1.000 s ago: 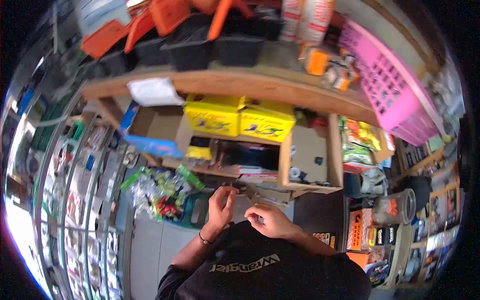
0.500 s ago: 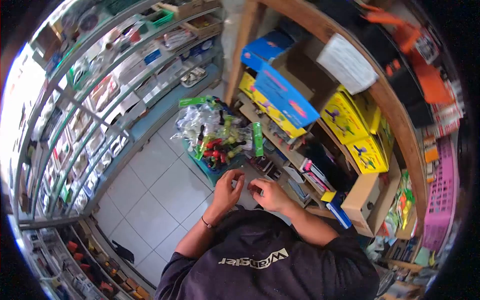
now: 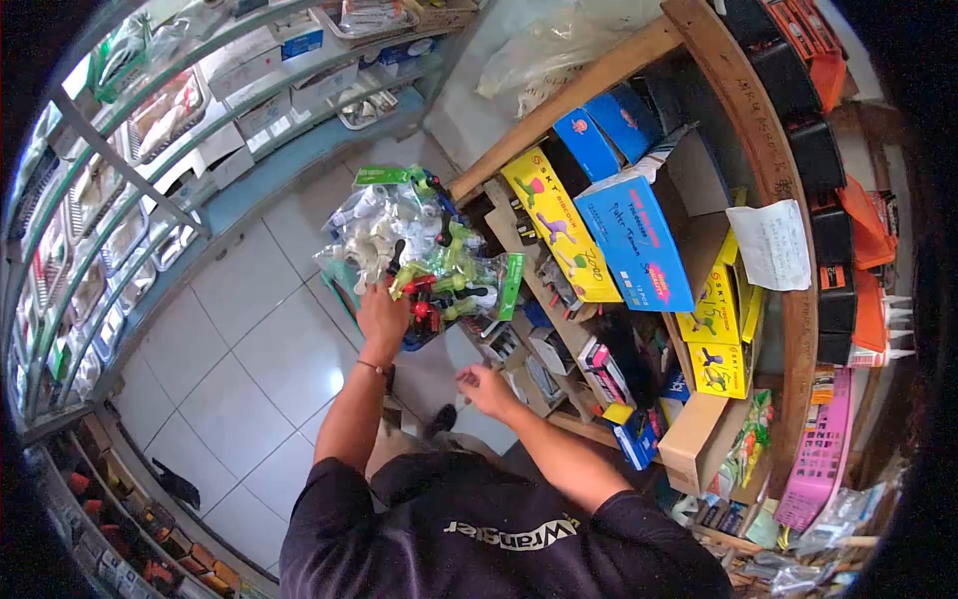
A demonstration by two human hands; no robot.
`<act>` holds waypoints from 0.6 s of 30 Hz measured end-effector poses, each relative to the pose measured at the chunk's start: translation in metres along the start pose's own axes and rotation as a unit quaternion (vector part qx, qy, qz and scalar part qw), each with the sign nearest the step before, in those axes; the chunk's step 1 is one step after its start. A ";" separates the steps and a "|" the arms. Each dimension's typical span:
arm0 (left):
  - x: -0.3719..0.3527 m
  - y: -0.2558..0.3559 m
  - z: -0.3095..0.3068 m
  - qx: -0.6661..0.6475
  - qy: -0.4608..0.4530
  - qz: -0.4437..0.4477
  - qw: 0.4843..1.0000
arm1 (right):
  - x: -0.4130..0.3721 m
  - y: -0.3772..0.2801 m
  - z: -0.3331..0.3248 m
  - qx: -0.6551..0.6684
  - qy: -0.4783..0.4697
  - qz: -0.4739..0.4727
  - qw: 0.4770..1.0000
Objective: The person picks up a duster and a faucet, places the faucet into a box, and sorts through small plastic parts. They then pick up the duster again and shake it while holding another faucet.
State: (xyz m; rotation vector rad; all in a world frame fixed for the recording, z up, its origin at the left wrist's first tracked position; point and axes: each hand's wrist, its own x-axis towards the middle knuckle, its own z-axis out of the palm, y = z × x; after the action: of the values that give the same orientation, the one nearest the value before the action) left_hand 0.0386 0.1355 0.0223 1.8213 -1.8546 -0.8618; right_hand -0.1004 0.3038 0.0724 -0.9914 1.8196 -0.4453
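Observation:
A pile of plastic-bagged items (image 3: 374, 235), white, yellow-green, red and black with green header cards, fills a green container (image 3: 339, 283) on the floor. My left hand (image 3: 382, 317) reaches to the near edge of the pile; its fingertips touch the bags, and what they hold, if anything, is hidden. Lower and to the right, my right hand (image 3: 486, 389) hangs above the floor near the shelf, fingers partly curled, touching nothing that I can make out.
White tiles (image 3: 284, 344) cover the floor. Metal-railed shelves (image 3: 180, 215) with trays run along the left. On the right, a wooden rack holds a blue box (image 3: 634, 240), yellow boxes (image 3: 559, 225), a cardboard box (image 3: 694, 439) and a pink basket (image 3: 816, 469).
My left hand has moved forward to the bagged items, away from my right hand. My right hand has dropped slightly lower and left in view. The camera view has shifted.

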 end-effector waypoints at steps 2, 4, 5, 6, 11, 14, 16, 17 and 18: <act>0.007 -0.003 0.002 0.007 -0.015 -0.009 1.000 | -0.018 0.015 -0.002 0.053 -0.018 0.067 0.996; 0.019 -0.007 0.013 0.027 -0.035 -0.051 0.998 | -0.033 0.034 -0.006 0.039 -0.043 0.108 0.992; 0.024 -0.009 0.017 0.017 -0.035 -0.053 0.998 | -0.041 0.043 -0.009 0.030 -0.039 0.110 0.993; 0.028 -0.013 0.020 0.023 -0.041 -0.039 0.998 | -0.048 0.052 -0.011 0.056 -0.035 0.123 0.990; 0.030 -0.009 0.019 0.057 -0.031 -0.002 0.998 | -0.073 0.063 -0.034 0.074 0.044 0.156 0.984; 0.028 -0.002 0.011 0.055 -0.020 0.010 0.998 | -0.085 0.087 -0.043 0.077 0.198 0.121 0.970; 0.024 -0.002 0.000 0.005 -0.016 0.048 0.999 | -0.099 0.089 -0.052 0.014 0.311 0.093 0.946; 0.025 -0.003 -0.004 0.019 -0.029 0.049 0.998 | -0.106 0.091 -0.058 -0.060 0.401 0.067 0.911; 0.024 0.001 -0.008 0.035 -0.040 0.050 0.997 | -0.114 0.097 -0.065 -0.030 0.434 0.035 0.900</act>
State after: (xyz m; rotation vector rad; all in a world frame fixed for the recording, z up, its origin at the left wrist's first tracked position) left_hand 0.0417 0.1100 0.0260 1.7416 -2.0308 -0.8569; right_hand -0.1787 0.4439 0.1027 -0.8115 2.6618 -0.8895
